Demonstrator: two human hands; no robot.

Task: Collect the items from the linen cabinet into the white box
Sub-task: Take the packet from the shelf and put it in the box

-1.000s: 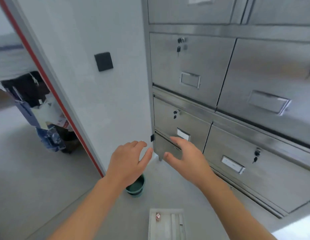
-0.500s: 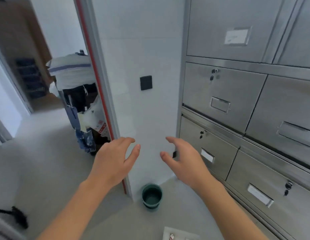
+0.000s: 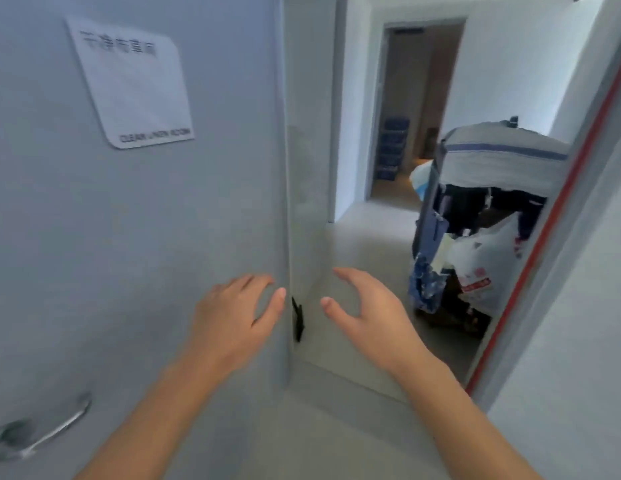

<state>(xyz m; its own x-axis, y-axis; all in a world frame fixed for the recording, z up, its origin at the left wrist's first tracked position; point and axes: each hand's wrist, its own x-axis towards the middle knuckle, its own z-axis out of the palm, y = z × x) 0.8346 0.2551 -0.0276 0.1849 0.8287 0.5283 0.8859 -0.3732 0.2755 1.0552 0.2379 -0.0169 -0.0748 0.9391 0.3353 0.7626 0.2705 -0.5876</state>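
hands raised side by side, both spread and holding nothing: left hand (image 3: 233, 323) before the grey door (image 3: 129, 237), right hand (image 3: 368, 318) at the open doorway. door sign (image 3: 132, 81) sits at 10 o'clock, lever handle (image 3: 42, 436) at 8. laundry cart (image 3: 482, 216) stands at 2 o'clock. linen cabinet and white box are out of view.

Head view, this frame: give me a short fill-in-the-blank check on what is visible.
1. Both hands, left hand and right hand, are open and hold ____.
2. The sign is fixed to the ____.
3. The strip along the doorframe is coloured ____.
4. The laden cart stands on the person's ____ side.

Missing words: nothing; door; red; right
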